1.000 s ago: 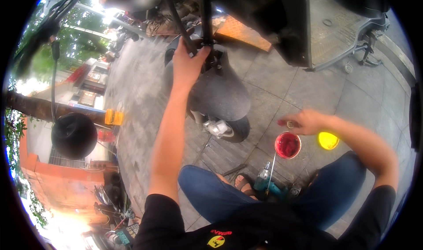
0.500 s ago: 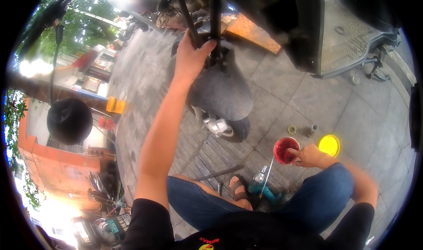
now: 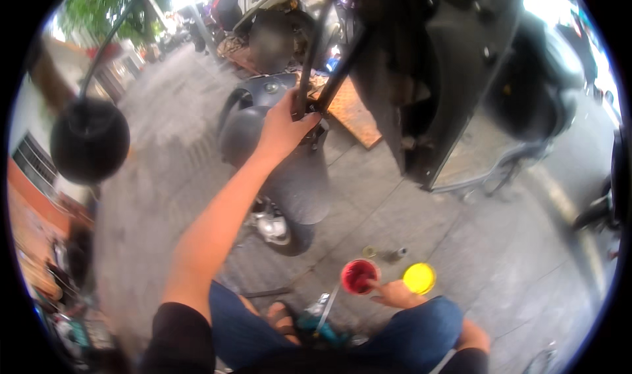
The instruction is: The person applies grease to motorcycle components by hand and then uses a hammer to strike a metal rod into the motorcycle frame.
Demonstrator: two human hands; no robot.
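Note:
My left hand (image 3: 282, 135) is wrapped round the lower part of a black front fork tube (image 3: 309, 61) of a scooter, its thumb reaching toward the second tube. Just below it are the dark front fender (image 3: 297, 186) and the wheel (image 3: 301, 237). My right hand (image 3: 400, 295) is low by my knee, its index finger stretched into a round tub (image 3: 343, 268) of red grease (image 3: 355, 278). The fingertip is lost in the grease, and the other fingers look loosely bent. A bright yellow round lid (image 3: 420, 279) lies right beside this hand.
A metal ring (image 3: 369, 251) and a small cylindrical part (image 3: 399, 253) sit beyond the tub. Near my sandalled foot lies a teal power tool (image 3: 318, 322). The scooter's black body panel (image 3: 447, 78) hangs at upper right, an orange board (image 3: 352, 114) behind. A round mirror (image 3: 90, 141) juts in at left.
The view has tilted up and turned, so the tub, lid and wheel appear lower and further left. My left hand keeps its grip on the fork tube; my right finger stays in the tub.

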